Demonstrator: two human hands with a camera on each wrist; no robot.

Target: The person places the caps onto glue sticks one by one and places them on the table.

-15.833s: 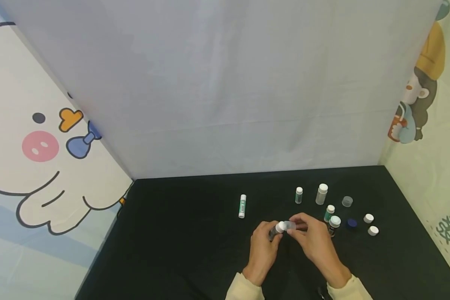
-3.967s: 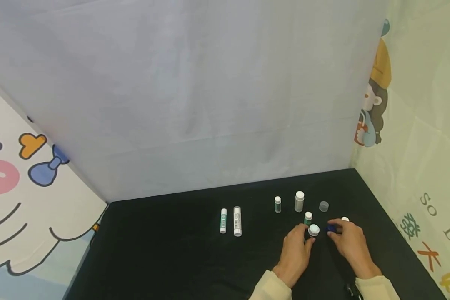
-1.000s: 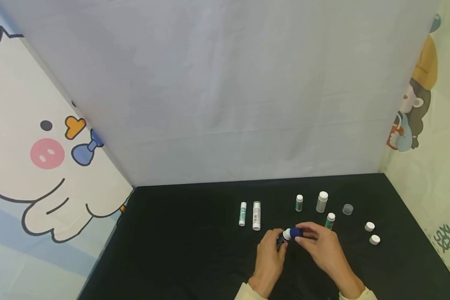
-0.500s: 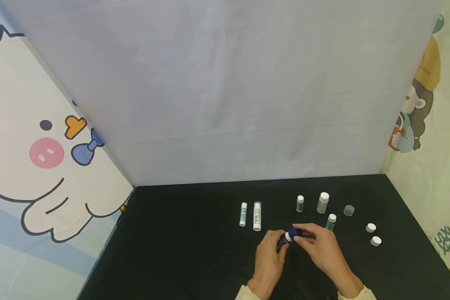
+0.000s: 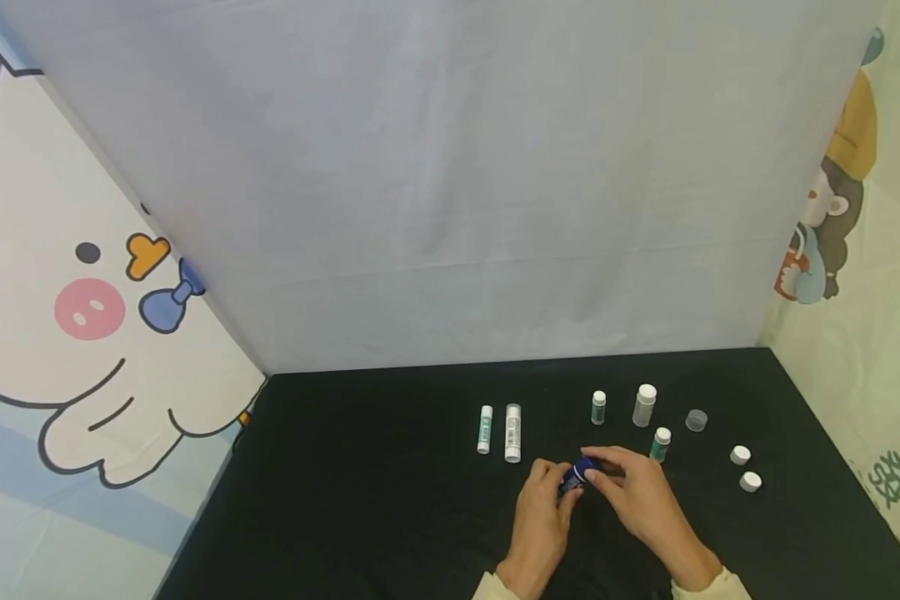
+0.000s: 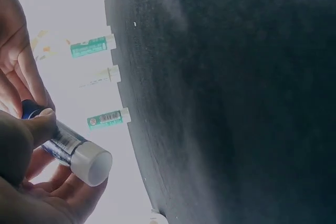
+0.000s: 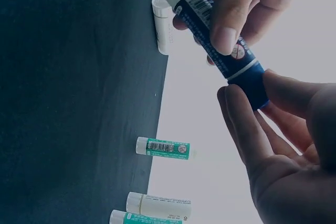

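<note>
Both hands hold a dark blue glue stick (image 5: 573, 480) tilted above the black table. My left hand (image 5: 536, 517) grips its body, whose white base (image 6: 92, 163) points at the camera in the left wrist view. My right hand (image 5: 645, 500) pinches the blue cap (image 7: 251, 88) between thumb and fingers. In the right wrist view the cap sits on the body, with a thin white ring at the join. Nearest beyond the right hand stands a green glue stick (image 5: 660, 447) with a white top.
Another green glue stick (image 5: 598, 408) and a whitish one (image 5: 643, 407) stand behind. A clear cap (image 5: 696, 420) and two white caps, one nearer the back (image 5: 740, 455) and one nearer the front (image 5: 751, 482), lie rightward. A green-and-white stick (image 5: 484, 430) and a white stick (image 5: 513, 433) lie side by side leftward.
The white stick came to lie beside the green-and-white one. The blue stick and its cap were picked up and brought together; the white tip seen a second ago is now covered.
</note>
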